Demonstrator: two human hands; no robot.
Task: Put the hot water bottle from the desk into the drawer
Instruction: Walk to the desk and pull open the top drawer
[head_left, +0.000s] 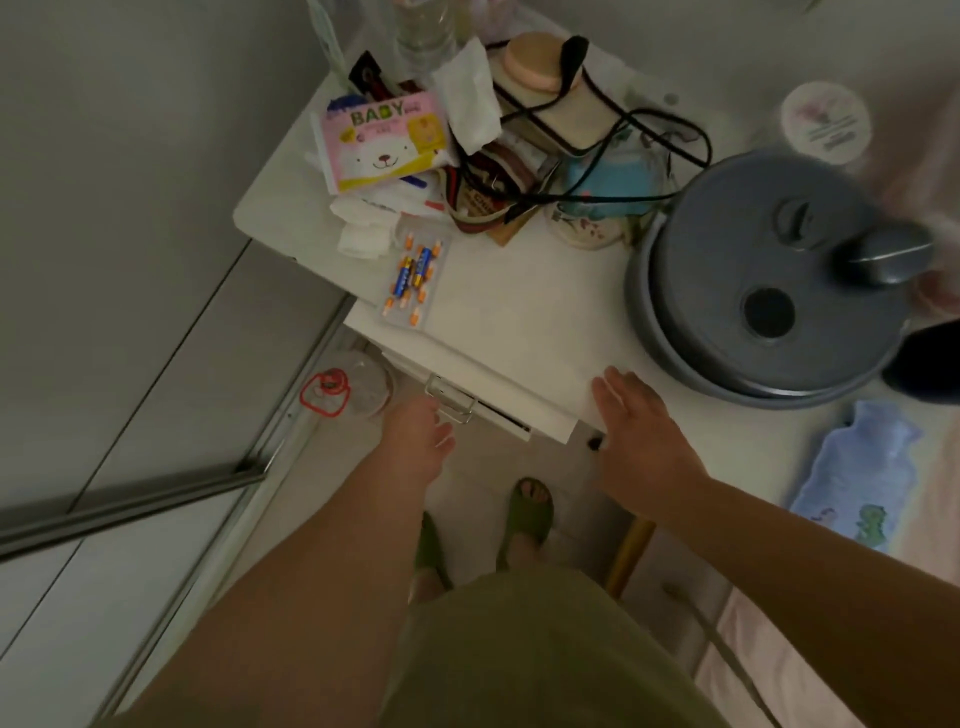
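Note:
The hot water bottle (857, 478) is pale blue with a green cartoon print. It lies flat on a pale surface at the right, below the grey pot and apart from both hands. The white desk (519, 312) has a drawer (498, 402) under its front edge, showing a thin dark gap. My left hand (418, 434) reaches up to the metal drawer handle (452, 397), fingers curled at its lower bar. My right hand (636, 431) rests flat and spread on the desk's front corner, holding nothing.
A large grey lidded pot (769, 301) fills the desk's right side. Clutter crowds the back: a pink wipes pack (384, 140), cables, tissues, a battery pack (415, 275). A sliding door rail (291, 415) runs along the left. My green slippers (527, 512) stand below the drawer.

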